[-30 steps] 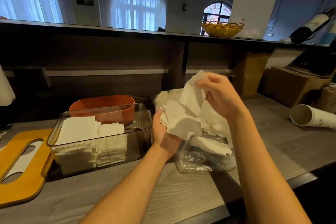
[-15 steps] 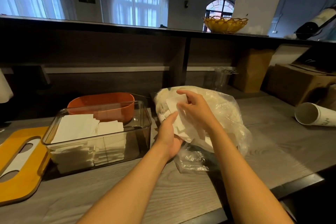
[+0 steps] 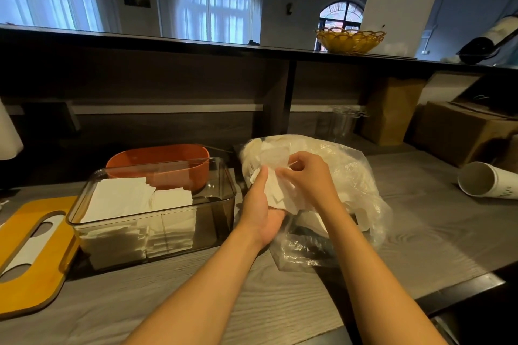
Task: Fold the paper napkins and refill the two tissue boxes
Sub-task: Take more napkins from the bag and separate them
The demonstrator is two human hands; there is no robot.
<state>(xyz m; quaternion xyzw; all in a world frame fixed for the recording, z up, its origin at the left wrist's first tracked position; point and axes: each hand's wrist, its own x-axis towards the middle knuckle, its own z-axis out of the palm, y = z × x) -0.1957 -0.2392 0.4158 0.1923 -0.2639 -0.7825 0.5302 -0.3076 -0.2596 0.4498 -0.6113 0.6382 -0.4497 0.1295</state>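
Note:
A clear smoked tissue box (image 3: 218, 213) stands on the grey wooden counter, holding two stacks of folded white napkins (image 3: 131, 199). Behind it sits an orange tissue box (image 3: 157, 157). To the right lies a clear plastic bag (image 3: 353, 176) with loose white napkins in it. My left hand (image 3: 260, 210) holds a small bunch of white napkins (image 3: 276, 193) at the bag's left side, thumb up against them. My right hand (image 3: 305, 179) pinches the top of that bunch with curled fingers.
A yellow wooden lid (image 3: 30, 255) with a slot lies at the left. A white paper cup (image 3: 487, 185) lies on its side at the right. Cardboard boxes (image 3: 459, 134) stand at the back right. A wicker basket (image 3: 350, 40) sits on the upper shelf.
My right hand came down from holding a napkin raised above the bag and now meets my left hand on the bunch. The bag's plastic now lies draped over the loose napkins.

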